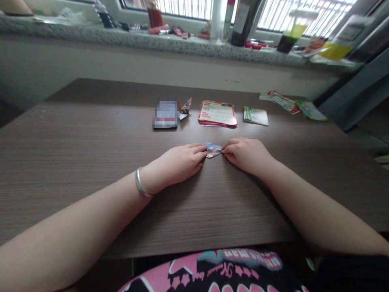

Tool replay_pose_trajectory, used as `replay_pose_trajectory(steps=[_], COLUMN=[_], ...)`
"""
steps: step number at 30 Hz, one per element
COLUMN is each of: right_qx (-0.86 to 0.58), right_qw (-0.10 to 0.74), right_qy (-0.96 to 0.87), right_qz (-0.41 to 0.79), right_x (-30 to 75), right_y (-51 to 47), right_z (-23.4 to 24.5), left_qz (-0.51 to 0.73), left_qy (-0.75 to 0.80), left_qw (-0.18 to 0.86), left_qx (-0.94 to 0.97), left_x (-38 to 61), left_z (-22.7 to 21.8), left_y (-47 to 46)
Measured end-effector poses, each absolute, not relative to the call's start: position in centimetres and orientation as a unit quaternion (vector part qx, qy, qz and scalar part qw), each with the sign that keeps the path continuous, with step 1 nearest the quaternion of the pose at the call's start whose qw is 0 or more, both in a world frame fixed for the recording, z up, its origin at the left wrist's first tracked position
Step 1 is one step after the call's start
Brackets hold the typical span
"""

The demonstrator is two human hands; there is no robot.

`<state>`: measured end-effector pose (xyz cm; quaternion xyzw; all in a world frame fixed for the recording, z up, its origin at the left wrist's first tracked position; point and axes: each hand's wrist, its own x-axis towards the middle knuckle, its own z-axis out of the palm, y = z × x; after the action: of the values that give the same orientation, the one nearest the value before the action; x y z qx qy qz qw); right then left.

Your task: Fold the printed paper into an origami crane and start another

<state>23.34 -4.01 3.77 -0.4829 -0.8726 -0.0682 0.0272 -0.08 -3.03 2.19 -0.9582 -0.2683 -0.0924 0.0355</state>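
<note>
Two-handed, pinned a small folded paper (212, 149) flat on the counter (75, 154) near the leaflet stack (217, 114), left hand (179, 162) and right hand (246, 156) each with grip pinched onto one end, probably risking a torn crease if tugged apart.

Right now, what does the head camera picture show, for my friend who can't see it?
The left hand and the right hand hold a small folded paper by its ends on a brown table. Behind it lie a phone and a stack of leaflets.
</note>
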Motion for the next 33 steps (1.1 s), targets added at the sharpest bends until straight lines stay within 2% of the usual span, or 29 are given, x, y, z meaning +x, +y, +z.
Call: replay_pose_trajectory(steps=[6,14,19,23,26,33], right_qx=[-0.511,-0.557,-0.615,-0.527,-0.422,-0.416], right_qw=[-0.015,-0.029,0.056,0.144,0.165,0.168], right_qy=[-0.857,-0.828,-0.781,-0.833,-0.891,-0.893], right_qz=[-0.063,-0.059,-0.092,-0.086,-0.04,0.02], right_x=[23.9,24.2,23.6,22.9,22.1,21.8], right_y=[-3.9,-4.1,-4.4,-4.4,-4.4,-3.7], right_z=[4.3,4.9,4.8,3.7,2.5,1.6], left_qz=[-0.085,-0.107,-0.126,-0.149,-0.156,-0.125], left_qy=[-0.27,-0.254,-0.251,-0.246,-0.24,-0.255], left_qw=[0.034,0.021,0.029,0.031,0.035,0.062], left_qx=[-0.958,-0.961,-0.959,-0.957,-0.958,-0.957], left_x=[-0.1,-0.3,-0.1,-0.1,-0.1,0.1], left_z=[2.2,2.2,2.1,1.7,1.3,1.7], left_y=[-3.2,-3.0,-3.1,-3.0,-2.7,-2.9])
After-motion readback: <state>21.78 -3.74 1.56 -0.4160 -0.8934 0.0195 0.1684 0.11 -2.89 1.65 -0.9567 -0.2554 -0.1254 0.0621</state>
